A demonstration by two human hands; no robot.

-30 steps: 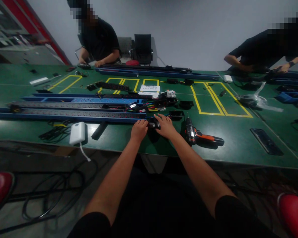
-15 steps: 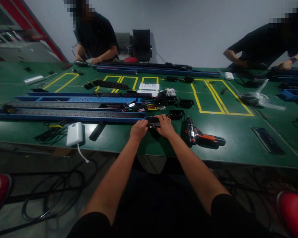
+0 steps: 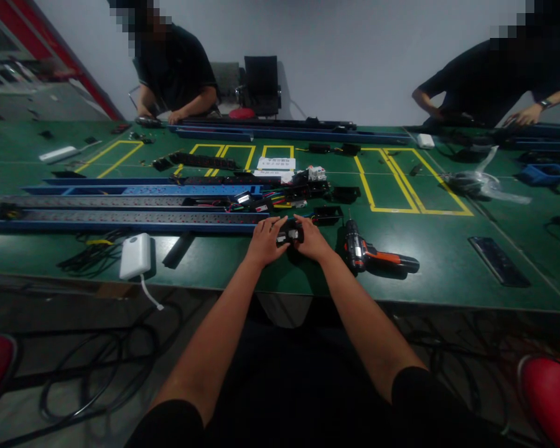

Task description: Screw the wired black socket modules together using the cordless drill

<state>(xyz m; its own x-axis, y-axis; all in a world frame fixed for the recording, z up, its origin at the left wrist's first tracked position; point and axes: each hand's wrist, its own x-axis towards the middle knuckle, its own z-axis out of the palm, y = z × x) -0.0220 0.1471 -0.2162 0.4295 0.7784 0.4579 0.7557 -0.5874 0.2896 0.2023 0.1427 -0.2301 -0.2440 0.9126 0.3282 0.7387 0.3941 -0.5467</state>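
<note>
Between my two hands, close to the bench's front edge, is a small black housing [image 3: 288, 235] with light-coloured parts inside it. My left hand [image 3: 267, 241] grips its left side, thumb in front and fingers behind. Its right side is held by my right hand [image 3: 309, 238], with the fingers bent over the far edge. Long blue rails [image 3: 205, 225] with rows of sockets end right beside my left hand. Just beyond my right hand lies an open black end box [image 3: 327, 215] with wires. A black and orange cordless drill [image 3: 378, 254] rests to the right.
A white power bank [image 3: 135, 256] and a bundle of black cables [image 3: 91, 254] lie at the left front. A dark phone-like slab [image 3: 498, 261] and a clear plastic bag [image 3: 478, 183] are at the right. Two people [image 3: 175, 78] work across the green bench.
My left hand has opened wider and shifted its grip around the black housing, showing more of its inside. The view has moved slightly; the drill and rails stay put.
</note>
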